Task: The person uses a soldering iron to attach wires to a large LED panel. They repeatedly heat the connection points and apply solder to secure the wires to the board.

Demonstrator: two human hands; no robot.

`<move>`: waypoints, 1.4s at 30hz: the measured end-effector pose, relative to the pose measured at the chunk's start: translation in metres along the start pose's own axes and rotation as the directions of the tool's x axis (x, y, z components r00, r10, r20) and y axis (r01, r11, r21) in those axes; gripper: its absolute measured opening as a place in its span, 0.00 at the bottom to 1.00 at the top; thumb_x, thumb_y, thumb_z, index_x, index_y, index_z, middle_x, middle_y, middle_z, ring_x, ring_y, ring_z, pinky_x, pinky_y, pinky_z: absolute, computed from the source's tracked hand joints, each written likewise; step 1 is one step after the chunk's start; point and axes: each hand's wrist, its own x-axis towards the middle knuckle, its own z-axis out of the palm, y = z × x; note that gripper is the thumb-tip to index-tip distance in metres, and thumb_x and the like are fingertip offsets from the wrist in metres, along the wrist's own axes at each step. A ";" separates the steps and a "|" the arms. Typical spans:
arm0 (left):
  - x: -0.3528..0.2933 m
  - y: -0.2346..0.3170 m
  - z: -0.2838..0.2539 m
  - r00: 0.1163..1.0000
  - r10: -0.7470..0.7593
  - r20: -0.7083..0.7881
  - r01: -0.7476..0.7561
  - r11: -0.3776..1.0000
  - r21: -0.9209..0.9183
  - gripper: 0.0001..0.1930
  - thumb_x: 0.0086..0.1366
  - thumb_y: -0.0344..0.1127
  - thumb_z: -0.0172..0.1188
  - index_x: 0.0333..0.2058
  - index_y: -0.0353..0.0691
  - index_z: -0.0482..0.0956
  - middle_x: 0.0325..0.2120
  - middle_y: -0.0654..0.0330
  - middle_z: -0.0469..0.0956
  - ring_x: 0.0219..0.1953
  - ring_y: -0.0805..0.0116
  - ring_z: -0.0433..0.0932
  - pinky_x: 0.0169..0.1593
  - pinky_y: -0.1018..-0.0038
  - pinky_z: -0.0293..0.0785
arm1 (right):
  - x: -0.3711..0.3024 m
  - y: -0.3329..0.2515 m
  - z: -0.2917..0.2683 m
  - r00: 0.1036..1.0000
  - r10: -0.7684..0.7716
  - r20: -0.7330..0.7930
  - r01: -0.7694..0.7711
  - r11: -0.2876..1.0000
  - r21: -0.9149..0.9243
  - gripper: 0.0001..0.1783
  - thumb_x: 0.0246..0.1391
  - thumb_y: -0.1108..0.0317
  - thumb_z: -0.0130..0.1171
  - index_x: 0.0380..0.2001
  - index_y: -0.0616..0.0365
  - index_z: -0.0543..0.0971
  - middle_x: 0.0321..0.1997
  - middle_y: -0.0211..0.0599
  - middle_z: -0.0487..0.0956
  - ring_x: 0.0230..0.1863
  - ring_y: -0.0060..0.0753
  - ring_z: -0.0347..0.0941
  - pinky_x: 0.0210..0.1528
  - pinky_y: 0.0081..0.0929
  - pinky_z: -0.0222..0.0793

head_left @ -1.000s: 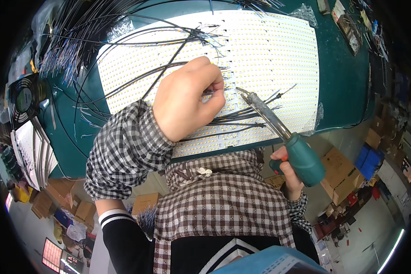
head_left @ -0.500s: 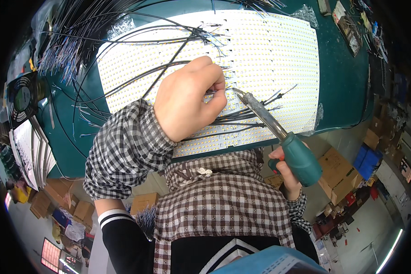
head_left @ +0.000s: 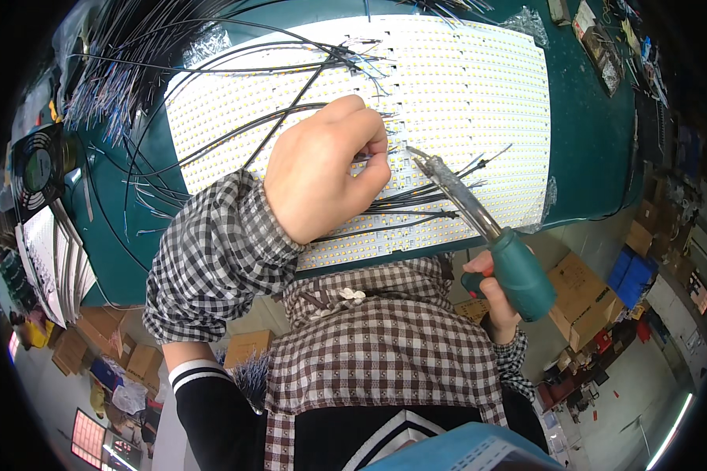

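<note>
Left hand [head_left: 326, 169] is over the middle of the panel [head_left: 479, 86], palm down, thumb and forefinger pinched on a thin wire [head_left: 393, 151]; pinch point mostly hidden, wire end shows just past the fingertips. Right hand [head_left: 496, 290] has its grip wrapped round the green handle of the iron [head_left: 522, 275], off the near edge of the worktop [head_left: 593, 157]. Iron slants up and left over the panel, tip just right of the left fingertips; can't tell if it touches anything. Panel is white, rows of small yellowish LEDs, lying on the green worktop, dark marks running down a line near its middle. Black cables [head_left: 401, 202] lie across it: some come in from the left with coloured ends near that line, others run right from under the left hand. Big wire bundle [head_left: 122, 110] at the far left of the worktop, coloured ends fanned out. Fan [head_left: 41, 166] at the left edge, stack of white strips [head_left: 55, 263] nearer than it. Clear plastic [head_left: 526, 26] by the panel's far right corner. Person wears a brown check apron [head_left: 385, 345], black-and-white check sleeves [head_left: 220, 251]. Cardboard box [head_left: 581, 298] on the floor, right side.
</note>
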 end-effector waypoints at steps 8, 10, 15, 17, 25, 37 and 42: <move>0.000 -0.001 -0.001 1.000 0.010 0.005 -0.010 1.000 0.014 0.04 0.54 0.27 0.62 0.27 0.38 0.76 0.27 0.56 0.74 0.29 0.57 0.77 0.32 0.66 0.73 | 0.000 0.000 -0.005 1.000 -0.013 -0.011 0.012 0.998 -0.062 0.28 0.48 0.66 0.74 0.49 0.70 0.76 0.36 0.39 0.84 0.36 0.30 0.81 0.40 0.24 0.77; 0.000 -0.002 0.000 0.999 0.038 0.017 -0.039 0.998 0.049 0.04 0.54 0.24 0.62 0.29 0.35 0.76 0.26 0.58 0.73 0.27 0.66 0.77 0.30 0.75 0.74 | 0.002 -0.004 0.000 0.998 -0.013 -0.062 0.012 1.000 -0.008 0.26 0.49 0.64 0.73 0.46 0.70 0.77 0.35 0.40 0.83 0.35 0.29 0.80 0.38 0.24 0.76; -0.007 0.006 0.003 0.986 0.154 -0.056 -0.139 0.968 0.208 0.09 0.54 0.25 0.67 0.34 0.36 0.78 0.31 0.57 0.75 0.33 0.60 0.78 0.36 0.69 0.75 | 0.008 -0.016 -0.006 0.993 -0.081 -0.089 0.081 0.997 -0.004 0.24 0.59 0.55 0.59 0.41 0.71 0.75 0.34 0.46 0.78 0.33 0.39 0.77 0.38 0.34 0.75; -0.013 0.023 0.003 0.943 0.315 -0.111 -0.256 0.895 0.365 0.14 0.53 0.28 0.70 0.39 0.38 0.78 0.35 0.56 0.76 0.37 0.55 0.77 0.40 0.65 0.75 | 0.009 -0.012 -0.014 0.979 -0.172 -0.110 0.174 0.985 0.007 0.27 0.61 0.55 0.57 0.45 0.75 0.73 0.33 0.46 0.77 0.32 0.37 0.76 0.36 0.33 0.76; -0.022 0.024 0.019 0.961 0.212 0.176 -0.245 0.950 0.192 0.11 0.55 0.27 0.68 0.34 0.38 0.75 0.31 0.55 0.75 0.34 0.54 0.77 0.36 0.64 0.73 | 0.010 0.000 -0.024 0.951 -0.189 -0.243 0.230 0.961 0.155 0.31 0.61 0.57 0.57 0.55 0.77 0.69 0.36 0.44 0.77 0.33 0.36 0.76 0.37 0.34 0.79; -0.050 0.029 -0.024 0.999 -0.023 0.035 0.006 0.905 0.425 0.07 0.59 0.23 0.62 0.36 0.37 0.74 0.31 0.53 0.74 0.33 0.50 0.76 0.36 0.61 0.73 | 0.017 -0.003 -0.019 0.950 -0.176 -0.256 0.243 0.936 0.256 0.23 0.58 0.59 0.61 0.44 0.73 0.75 0.35 0.46 0.78 0.33 0.37 0.78 0.38 0.32 0.79; -0.028 0.043 -0.003 0.993 0.117 -0.015 -0.098 0.888 0.449 0.09 0.57 0.25 0.64 0.36 0.38 0.75 0.34 0.53 0.75 0.37 0.51 0.76 0.40 0.61 0.71 | 0.020 -0.007 -0.016 0.961 -0.180 -0.208 0.226 0.948 0.225 0.24 0.58 0.58 0.62 0.45 0.73 0.74 0.35 0.45 0.77 0.33 0.37 0.78 0.38 0.32 0.79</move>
